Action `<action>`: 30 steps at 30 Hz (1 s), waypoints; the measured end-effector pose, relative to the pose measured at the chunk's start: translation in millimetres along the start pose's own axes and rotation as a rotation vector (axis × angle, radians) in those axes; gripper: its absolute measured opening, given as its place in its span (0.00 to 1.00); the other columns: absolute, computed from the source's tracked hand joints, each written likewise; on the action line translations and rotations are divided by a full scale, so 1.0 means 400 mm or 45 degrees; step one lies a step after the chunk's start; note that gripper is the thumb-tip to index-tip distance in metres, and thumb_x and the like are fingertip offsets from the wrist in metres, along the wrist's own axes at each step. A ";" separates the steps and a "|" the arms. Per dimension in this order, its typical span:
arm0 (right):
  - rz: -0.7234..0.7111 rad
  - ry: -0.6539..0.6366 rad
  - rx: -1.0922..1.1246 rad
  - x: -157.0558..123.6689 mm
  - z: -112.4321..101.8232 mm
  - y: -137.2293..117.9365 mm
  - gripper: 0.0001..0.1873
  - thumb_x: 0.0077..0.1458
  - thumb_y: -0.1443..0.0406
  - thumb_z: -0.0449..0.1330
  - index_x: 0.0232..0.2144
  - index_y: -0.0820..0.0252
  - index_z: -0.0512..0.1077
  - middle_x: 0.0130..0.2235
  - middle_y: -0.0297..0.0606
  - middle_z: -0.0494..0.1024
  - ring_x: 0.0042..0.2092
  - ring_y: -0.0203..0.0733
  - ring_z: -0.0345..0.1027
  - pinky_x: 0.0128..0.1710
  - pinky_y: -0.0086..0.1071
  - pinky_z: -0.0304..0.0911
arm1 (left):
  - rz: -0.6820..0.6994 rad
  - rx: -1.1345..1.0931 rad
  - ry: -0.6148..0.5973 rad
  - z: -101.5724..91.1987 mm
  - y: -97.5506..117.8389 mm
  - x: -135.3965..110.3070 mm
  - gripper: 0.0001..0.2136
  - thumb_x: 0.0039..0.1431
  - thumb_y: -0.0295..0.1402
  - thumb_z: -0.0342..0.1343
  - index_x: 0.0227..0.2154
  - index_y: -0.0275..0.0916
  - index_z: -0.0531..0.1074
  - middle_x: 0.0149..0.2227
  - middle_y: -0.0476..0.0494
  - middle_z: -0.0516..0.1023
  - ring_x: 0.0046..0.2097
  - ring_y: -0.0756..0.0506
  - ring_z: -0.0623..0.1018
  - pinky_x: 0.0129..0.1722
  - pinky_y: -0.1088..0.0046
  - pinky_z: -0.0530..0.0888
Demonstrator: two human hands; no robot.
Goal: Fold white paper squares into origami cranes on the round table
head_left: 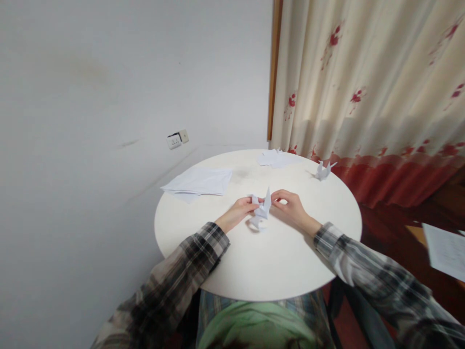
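Over the middle of the round white table (232,252), a folded white paper crane (267,203) is held up with a pointed flap standing upright. My left hand (241,211) pinches its left side between thumb and fingers. From the right, my right hand (288,206) has its thumb and index finger closed at the edge of the upright flap. Just beneath the crane is another bit of folded white paper (257,223); whether it belongs to the same crane I cannot tell.
A stack of white paper sheets (203,180) lies at the table's left back. Smaller white papers (276,158) lie at the far edge, and another paper crane (323,170) stands at the right back. A wall borders the left, a curtain (363,97) the back right.
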State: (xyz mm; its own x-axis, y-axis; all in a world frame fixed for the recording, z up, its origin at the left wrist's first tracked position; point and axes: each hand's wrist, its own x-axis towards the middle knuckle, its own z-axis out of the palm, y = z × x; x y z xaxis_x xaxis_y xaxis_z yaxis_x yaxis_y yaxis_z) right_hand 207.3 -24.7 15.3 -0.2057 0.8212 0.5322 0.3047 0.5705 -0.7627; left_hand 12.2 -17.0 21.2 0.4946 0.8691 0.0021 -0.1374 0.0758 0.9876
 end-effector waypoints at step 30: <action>0.101 0.101 0.022 -0.001 0.010 0.007 0.04 0.45 0.66 0.56 0.21 0.59 0.65 0.21 0.30 0.66 0.26 0.34 0.56 0.27 0.27 0.51 | 0.244 0.187 0.165 -0.021 -0.020 0.021 0.17 0.43 0.40 0.60 0.35 0.33 0.73 0.36 0.42 0.75 0.36 0.47 0.73 0.39 0.71 0.67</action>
State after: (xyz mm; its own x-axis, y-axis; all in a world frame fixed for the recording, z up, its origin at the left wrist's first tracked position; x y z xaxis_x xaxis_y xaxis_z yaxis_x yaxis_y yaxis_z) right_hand 204.5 -23.5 11.4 -0.1070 0.8611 0.4970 0.3011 0.5045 -0.8092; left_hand 10.3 -6.3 12.0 0.3563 0.9168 0.1802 -0.0874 -0.1593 0.9833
